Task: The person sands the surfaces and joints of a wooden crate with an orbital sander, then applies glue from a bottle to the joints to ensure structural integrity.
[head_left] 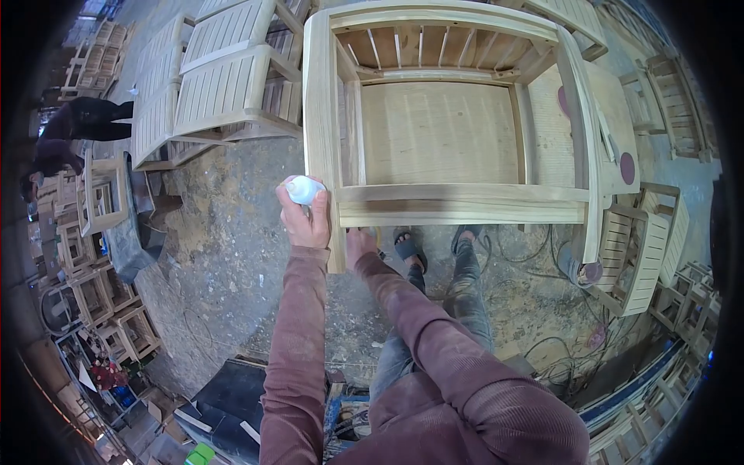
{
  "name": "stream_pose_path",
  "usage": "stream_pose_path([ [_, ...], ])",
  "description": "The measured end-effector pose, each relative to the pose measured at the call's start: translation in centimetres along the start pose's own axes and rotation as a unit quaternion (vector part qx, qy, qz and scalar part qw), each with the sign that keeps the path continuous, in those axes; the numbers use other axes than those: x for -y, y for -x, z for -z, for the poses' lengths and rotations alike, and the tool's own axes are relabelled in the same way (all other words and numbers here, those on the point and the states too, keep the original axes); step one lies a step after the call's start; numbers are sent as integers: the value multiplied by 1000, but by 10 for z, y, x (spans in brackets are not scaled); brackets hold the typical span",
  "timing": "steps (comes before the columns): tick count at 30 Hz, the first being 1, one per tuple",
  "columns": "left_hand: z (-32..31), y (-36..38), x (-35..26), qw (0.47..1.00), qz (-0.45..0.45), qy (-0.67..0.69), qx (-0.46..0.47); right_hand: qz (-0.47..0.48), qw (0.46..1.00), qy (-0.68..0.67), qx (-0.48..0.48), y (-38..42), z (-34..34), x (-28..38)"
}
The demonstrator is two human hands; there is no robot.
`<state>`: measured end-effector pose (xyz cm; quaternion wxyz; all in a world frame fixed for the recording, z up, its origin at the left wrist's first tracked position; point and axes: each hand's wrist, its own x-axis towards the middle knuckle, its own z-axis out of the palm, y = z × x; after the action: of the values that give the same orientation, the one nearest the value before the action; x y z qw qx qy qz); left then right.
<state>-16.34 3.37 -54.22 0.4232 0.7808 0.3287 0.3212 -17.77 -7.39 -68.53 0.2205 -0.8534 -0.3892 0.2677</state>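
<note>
My left hand (304,221) is closed round a white squeeze bottle (305,190) with a pointed tip. It is beside the outer left side of a pale wooden seat frame (465,211). On the inner side of the frame's front left leg (335,248), my right hand (361,246) is just below the front rail, its fingers curled and partly hidden. I cannot make out what they hold. The frame has a slatted part (434,48) at its far side and rests over a light wooden board (442,132).
Slatted wooden chairs (221,85) stand at the upper left, more (639,240) at the right. Another person (74,128) bends over a wooden frame at far left. Cables (535,267) lie on the stained floor (225,256). A black box (221,411) is near my left side.
</note>
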Motion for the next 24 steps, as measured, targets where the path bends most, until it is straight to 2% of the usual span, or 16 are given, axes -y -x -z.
stream_pose_path([
  [10, 1, 0, 6, 1000, -26, -8, -5, 18, 999, 1, -32, -8, -23, -6],
  [15, 2, 1, -1, 1000, 5, -1, -3, 32, 998, 14, -45, -3, -12, -10],
  [17, 2, 1, -3, 1000, 9, -1, -2, 48, 992, 70, 93, 14, 12, -9],
  [18, 2, 1, -3, 1000, 5, -4, -2, 47, 992, 71, 90, 22, 11, -13],
  [20, 2, 0, -4, 1000, -3, -4, 1, 106, 979, 98, 144, 41, 4, -23],
  [24, 1, -1, 3, 1000, 5, 13, 5, 28, 985, 78, 152, 71, -4, -63],
])
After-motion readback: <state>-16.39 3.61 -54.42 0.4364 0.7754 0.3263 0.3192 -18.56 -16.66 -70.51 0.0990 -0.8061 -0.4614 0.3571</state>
